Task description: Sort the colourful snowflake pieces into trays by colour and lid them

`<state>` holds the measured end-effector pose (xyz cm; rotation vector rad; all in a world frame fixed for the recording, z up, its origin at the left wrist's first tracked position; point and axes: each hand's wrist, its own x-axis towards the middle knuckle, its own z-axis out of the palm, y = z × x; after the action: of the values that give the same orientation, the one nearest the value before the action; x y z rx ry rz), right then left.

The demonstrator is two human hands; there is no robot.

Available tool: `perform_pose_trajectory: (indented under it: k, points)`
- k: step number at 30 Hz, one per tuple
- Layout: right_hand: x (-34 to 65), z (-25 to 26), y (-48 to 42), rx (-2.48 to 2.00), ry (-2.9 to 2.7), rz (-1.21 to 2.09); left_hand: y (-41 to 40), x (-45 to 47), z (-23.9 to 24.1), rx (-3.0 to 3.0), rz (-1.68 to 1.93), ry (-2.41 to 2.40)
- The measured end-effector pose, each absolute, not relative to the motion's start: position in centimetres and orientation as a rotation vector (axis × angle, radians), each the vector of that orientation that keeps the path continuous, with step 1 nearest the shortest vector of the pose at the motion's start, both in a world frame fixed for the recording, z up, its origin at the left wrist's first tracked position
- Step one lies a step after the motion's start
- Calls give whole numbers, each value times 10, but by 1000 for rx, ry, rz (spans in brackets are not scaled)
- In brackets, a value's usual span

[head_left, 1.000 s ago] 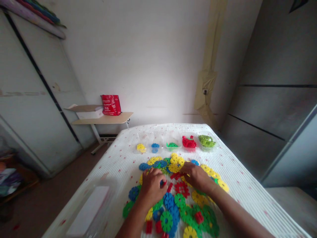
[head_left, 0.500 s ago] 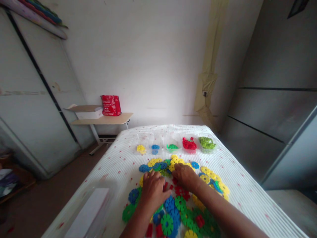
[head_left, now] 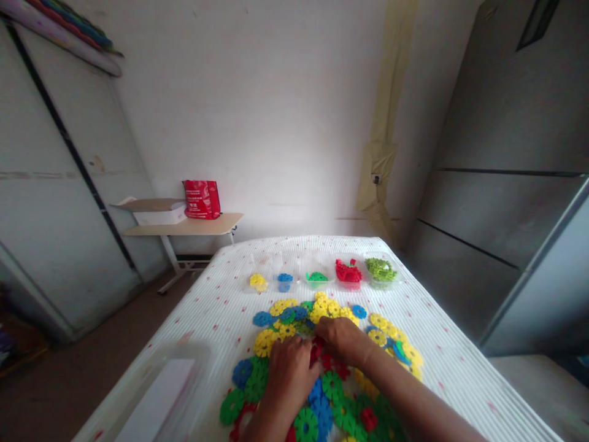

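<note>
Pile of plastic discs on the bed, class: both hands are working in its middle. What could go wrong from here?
1. The left hand and right hand crowd the same red pieces, so one hand may knock them aside or hide them from view.
2. Colours overlap closely in the pile; a neighbouring disc could lift along with the one gripped.

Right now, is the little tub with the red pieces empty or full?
Not empty, fairly full: the red pieces heap up inside the clear tub, about to its rim. How deep the heap goes, cannot tell.
</note>
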<state>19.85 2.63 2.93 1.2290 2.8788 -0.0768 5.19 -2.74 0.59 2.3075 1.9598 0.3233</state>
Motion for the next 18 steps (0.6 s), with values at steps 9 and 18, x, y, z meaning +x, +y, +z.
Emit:
perform_pose_trajectory:
  k: [9, 18]
  points:
    - [255, 88, 118, 2106, 2467, 222, -24, 46, 10, 2264, 329, 1936]
    - [261, 79, 197, 2059, 2191, 109, -24, 43, 10, 2191, 348, 1888]
